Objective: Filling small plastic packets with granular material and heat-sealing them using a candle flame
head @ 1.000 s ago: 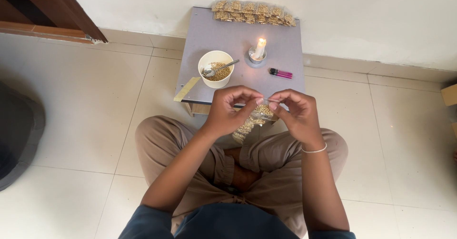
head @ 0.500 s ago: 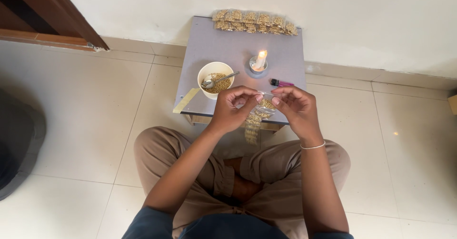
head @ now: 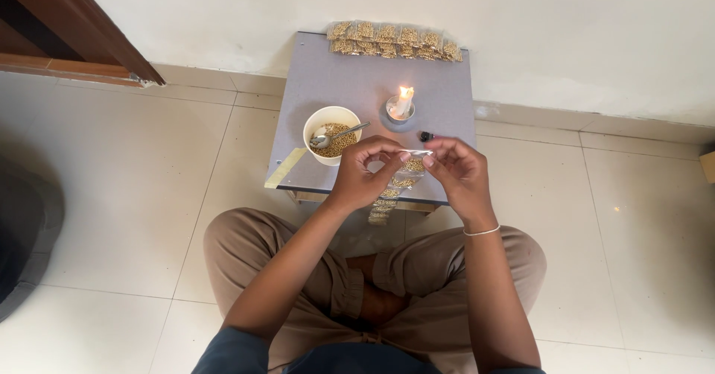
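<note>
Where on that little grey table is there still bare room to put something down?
The widest bare patch on the table lies between the row of seed packets at the back and the bowl. The front is crowded: bowl, lit candle, and both hands holding a packet strip.

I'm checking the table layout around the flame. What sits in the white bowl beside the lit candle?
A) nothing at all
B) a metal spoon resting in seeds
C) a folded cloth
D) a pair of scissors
B: the white bowl holds yellowish seeds with a metal spoon lying in them, left of the lit candle.
</note>
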